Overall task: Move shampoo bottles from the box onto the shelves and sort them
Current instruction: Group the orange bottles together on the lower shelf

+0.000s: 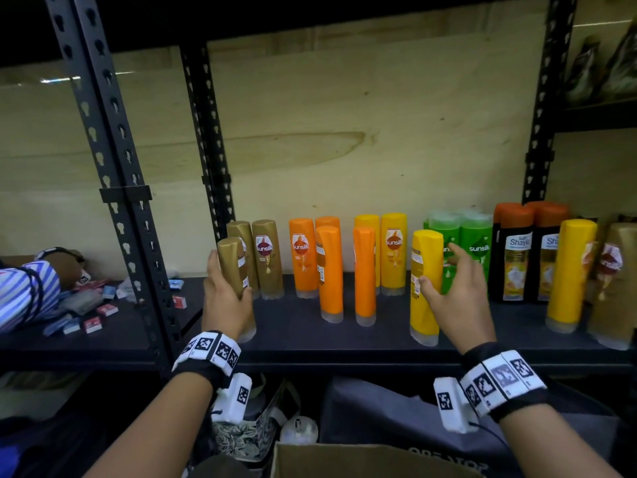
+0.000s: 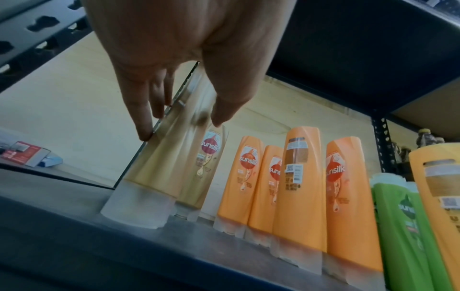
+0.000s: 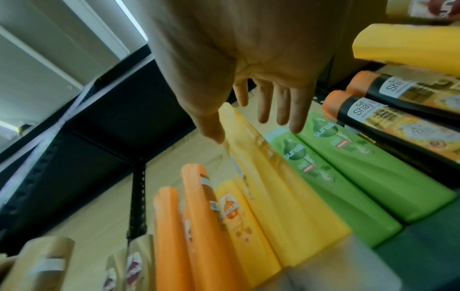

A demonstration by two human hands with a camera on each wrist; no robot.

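**Two bottles at shelf front**

Left hand [image 1: 225, 298] wrapped round tall gold plastic shampoo bottle [image 1: 233, 267], cap down on dark shelf [image 1: 379, 343], likely joining gold group. Right hand [image 1: 455, 298], fingers spread, thumb steadying yellow plastic bottle [image 1: 424, 288] beside green ones.

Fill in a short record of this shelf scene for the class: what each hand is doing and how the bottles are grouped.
left hand: grips a gold Sunsilk bottle standing at the shelf front
right hand: open, thumb touching a yellow bottle
groups, left to right: gold, orange, yellow, green, black Shayla
cardboard box: below the shelf
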